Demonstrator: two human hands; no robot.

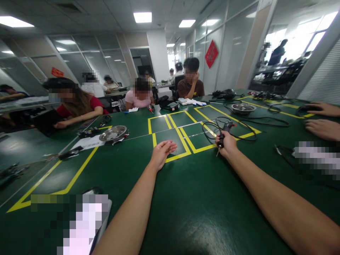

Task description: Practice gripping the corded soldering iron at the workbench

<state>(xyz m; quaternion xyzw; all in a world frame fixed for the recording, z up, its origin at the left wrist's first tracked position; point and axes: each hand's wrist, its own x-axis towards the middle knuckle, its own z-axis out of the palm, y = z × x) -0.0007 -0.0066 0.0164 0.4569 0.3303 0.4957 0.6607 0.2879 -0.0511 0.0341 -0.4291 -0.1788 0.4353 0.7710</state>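
Observation:
My right hand (228, 143) is wrapped round a black corded electric screwdriver (221, 141), whose thin bit points down toward the green table (186, 198). Its cable (208, 129) loops behind and to the left of the hand. Over a yellow-taped rectangle (177, 154) I hold my left hand (162, 152), palm turned inward, fingers stretched out and slightly bent. Nothing shows in that hand.
A steel bowl (113, 134) stands at left by a paper sheet (89, 141); another steel bowl (243, 108) is at back right among black cables (268, 122). Another person's hands (322, 128) rest at the right edge. People sit across the table.

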